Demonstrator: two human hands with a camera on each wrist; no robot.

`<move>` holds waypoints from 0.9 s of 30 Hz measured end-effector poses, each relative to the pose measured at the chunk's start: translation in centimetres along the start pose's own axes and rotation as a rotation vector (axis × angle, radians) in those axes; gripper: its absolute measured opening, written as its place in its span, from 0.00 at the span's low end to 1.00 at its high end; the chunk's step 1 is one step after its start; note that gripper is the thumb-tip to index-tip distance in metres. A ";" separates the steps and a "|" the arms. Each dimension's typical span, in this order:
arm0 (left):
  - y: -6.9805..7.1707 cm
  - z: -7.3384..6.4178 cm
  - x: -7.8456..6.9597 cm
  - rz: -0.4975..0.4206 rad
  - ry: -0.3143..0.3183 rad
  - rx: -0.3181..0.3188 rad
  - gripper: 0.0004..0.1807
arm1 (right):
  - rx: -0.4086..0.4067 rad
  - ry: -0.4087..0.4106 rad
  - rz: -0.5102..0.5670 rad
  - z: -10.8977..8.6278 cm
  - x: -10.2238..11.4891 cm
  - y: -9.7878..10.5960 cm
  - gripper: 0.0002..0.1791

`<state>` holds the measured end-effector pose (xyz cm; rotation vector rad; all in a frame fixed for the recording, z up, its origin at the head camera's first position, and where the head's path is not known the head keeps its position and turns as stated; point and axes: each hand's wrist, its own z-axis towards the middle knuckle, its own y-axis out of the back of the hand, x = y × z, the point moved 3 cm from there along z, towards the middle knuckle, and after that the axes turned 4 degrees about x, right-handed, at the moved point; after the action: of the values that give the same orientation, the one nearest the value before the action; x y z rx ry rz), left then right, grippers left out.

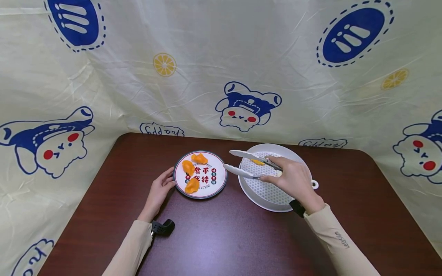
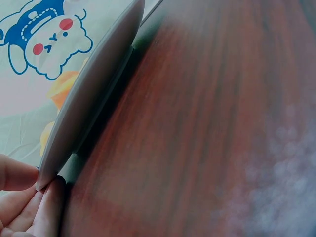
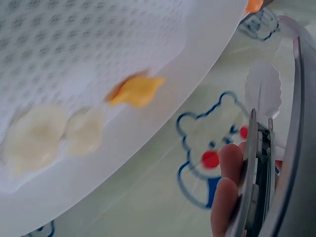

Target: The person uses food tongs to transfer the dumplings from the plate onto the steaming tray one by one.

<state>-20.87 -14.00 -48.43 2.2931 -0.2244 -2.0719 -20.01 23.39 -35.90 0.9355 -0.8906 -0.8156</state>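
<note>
Left hand [image 1: 160, 189] pinches plate [image 1: 214, 188] rim; right hand [image 1: 293, 178] grips tongs [image 1: 243, 173] above white basket [image 1: 266, 191].
Thumb [image 2: 19, 173] above rim, fingers [image 2: 52, 200] beneath, presumably for steadying; plate bears three orange pieces [image 1: 188, 167]. Tongs' tips stand apart near plate's right edge, the grip probably light enough to leave them sprung. Basket contains one orange piece [image 3: 137, 91] and two pale pieces [image 3: 37, 136]. Plate print: 食, 不, 待 legible; smaller text not. Backdrop cloth [image 1: 193, 96] reads "happy", inverted; lettering on right sleeve [image 1: 331, 226] unclear.
</note>
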 end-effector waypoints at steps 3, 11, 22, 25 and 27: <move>0.0 0.0 0.0 -0.005 0.000 0.001 0.28 | 0.022 0.047 0.012 0.4 1.3 -0.8 0.37; 0.1 -0.1 -0.1 -0.013 0.005 0.004 0.28 | 0.112 0.090 0.038 1.1 4.3 -2.7 0.36; 0.0 -0.3 -0.5 -0.029 0.012 0.008 0.28 | 0.240 0.110 0.057 2.3 6.4 -4.7 0.34; 0.0 -0.3 -0.6 -0.032 0.013 0.011 0.29 | 0.246 0.127 0.047 2.6 6.7 -5.1 0.34; 0.0 -0.3 -0.6 -0.031 0.012 0.011 0.29 | 0.254 0.131 0.048 2.9 6.8 -5.2 0.33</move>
<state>-20.62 -13.93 -47.85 2.3292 -0.2016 -2.0758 -20.85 14.61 -37.93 1.1714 -0.9116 -0.6008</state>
